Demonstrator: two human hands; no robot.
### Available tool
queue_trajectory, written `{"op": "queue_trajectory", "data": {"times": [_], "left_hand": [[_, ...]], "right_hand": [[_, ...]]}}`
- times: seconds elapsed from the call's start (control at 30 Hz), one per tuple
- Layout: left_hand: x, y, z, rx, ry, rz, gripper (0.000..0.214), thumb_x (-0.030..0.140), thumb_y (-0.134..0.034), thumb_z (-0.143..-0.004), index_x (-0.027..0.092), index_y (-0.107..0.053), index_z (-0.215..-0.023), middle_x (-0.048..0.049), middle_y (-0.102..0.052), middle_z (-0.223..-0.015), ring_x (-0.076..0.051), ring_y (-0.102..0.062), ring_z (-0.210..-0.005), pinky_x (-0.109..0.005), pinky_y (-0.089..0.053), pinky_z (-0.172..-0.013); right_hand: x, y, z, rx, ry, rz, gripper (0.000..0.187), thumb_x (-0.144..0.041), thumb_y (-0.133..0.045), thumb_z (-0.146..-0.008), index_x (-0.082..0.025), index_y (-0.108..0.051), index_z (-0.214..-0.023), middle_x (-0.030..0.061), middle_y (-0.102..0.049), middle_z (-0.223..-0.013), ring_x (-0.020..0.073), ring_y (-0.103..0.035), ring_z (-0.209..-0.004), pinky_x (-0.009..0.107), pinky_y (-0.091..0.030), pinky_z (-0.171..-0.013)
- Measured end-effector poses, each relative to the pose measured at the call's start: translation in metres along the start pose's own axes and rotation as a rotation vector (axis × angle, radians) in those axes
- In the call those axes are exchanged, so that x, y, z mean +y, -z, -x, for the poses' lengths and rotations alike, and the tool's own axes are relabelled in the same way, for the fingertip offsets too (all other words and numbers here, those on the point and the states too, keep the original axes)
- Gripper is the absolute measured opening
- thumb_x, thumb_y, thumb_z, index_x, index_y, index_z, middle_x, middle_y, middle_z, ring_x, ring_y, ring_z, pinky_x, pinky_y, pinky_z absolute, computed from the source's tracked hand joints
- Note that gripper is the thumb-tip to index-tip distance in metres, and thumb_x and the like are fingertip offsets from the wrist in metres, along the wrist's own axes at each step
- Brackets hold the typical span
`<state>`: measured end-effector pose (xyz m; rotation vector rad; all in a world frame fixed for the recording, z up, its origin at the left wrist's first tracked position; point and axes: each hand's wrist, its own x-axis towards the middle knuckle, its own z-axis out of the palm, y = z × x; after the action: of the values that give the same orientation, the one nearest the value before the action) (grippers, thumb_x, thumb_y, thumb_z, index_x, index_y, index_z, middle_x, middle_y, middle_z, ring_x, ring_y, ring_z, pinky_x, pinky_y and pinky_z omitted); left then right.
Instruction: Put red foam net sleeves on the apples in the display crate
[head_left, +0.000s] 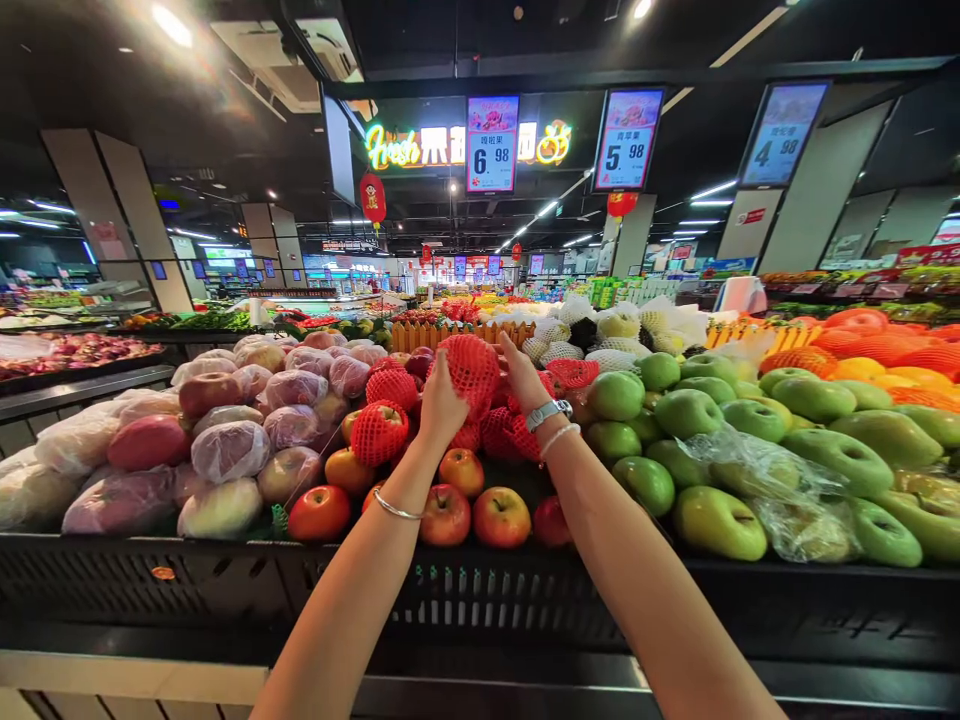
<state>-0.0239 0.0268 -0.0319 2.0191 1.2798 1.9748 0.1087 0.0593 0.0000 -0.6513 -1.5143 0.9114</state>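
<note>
Red-netted fruit (474, 374) is being gripped by left hand (442, 402), fingers round its left side. Right hand (525, 378) is being held up just beside it; finger spread, contact can't be told. Loose apples (502, 517) are being displayed below both hands' fingers.

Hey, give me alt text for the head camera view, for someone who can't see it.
The left hand holds a red-netted fruit over red apples in a black shop crate, the right hand close beside it. Wrapped fruit lies to the left, green apples to the right, and price screens hang overhead.
</note>
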Motion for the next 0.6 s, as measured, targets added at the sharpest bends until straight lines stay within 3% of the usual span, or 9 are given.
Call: {"op": "queue_trajectory", "data": {"times": [0.07, 0.17, 0.33, 0.47, 0.6], "left_hand": [[0.004, 0.002, 0.0, 0.039, 0.072, 0.073, 0.064, 0.019, -0.069, -0.067, 0.015, -0.042, -0.125, -0.0174, -0.064, -0.121, -0.03, -0.064, -0.11, -0.046, -0.049, -0.1], [0.009, 0.005, -0.001, 0.113, 0.143, 0.14, 0.054, 0.024, -0.071, -0.068, 0.019, -0.044, -0.114, -0.0112, -0.069, -0.11, -0.025, -0.067, -0.101, -0.041, -0.051, -0.095], [0.012, 0.009, -0.004, 0.158, 0.172, 0.127, 0.04, 0.029, -0.069, -0.071, 0.022, -0.045, -0.102, -0.0053, -0.07, -0.094, -0.021, -0.067, -0.083, -0.033, -0.052, -0.078], [0.011, 0.009, -0.003, 0.161, 0.183, 0.115, 0.035, 0.03, -0.068, -0.072, 0.022, -0.044, -0.097, -0.0028, -0.068, -0.085, -0.02, -0.065, -0.074, -0.031, -0.05, -0.069], [0.009, 0.006, -0.002, 0.123, 0.096, 0.249, 0.035, 0.024, -0.063, -0.069, 0.021, -0.048, -0.101, -0.0023, -0.068, -0.087, -0.02, -0.066, -0.083, -0.032, -0.052, -0.078]], "right_hand": [[-0.009, 0.0, 0.004, 0.095, -0.039, -0.027, 0.065, -0.082, -0.054, -0.065, -0.02, -0.057, -0.083, 0.0038, -0.063, -0.081, 0.0141, -0.057, -0.061, 0.027, -0.045, -0.049], [-0.017, 0.0, 0.008, 0.189, 0.082, 0.036, 0.065, -0.082, -0.063, -0.057, -0.02, -0.052, -0.073, -0.0005, -0.056, -0.071, 0.0101, -0.051, -0.052, 0.025, -0.041, -0.045], [-0.021, -0.006, 0.012, -0.005, 0.172, 0.143, 0.06, -0.072, -0.074, -0.054, -0.018, -0.056, -0.071, -0.0013, -0.056, -0.066, 0.0105, -0.049, -0.06, 0.027, -0.041, -0.058], [-0.022, -0.01, 0.012, -0.008, 0.214, 0.161, 0.056, -0.066, -0.078, -0.052, -0.019, -0.054, -0.069, -0.003, -0.054, -0.066, 0.0098, -0.046, -0.061, 0.027, -0.038, -0.061], [-0.019, -0.009, 0.009, 0.017, 0.192, 0.077, 0.057, -0.069, -0.073, -0.055, -0.019, -0.049, -0.066, -0.0047, -0.046, -0.064, 0.0084, -0.041, -0.059, 0.026, -0.034, -0.059]]}}
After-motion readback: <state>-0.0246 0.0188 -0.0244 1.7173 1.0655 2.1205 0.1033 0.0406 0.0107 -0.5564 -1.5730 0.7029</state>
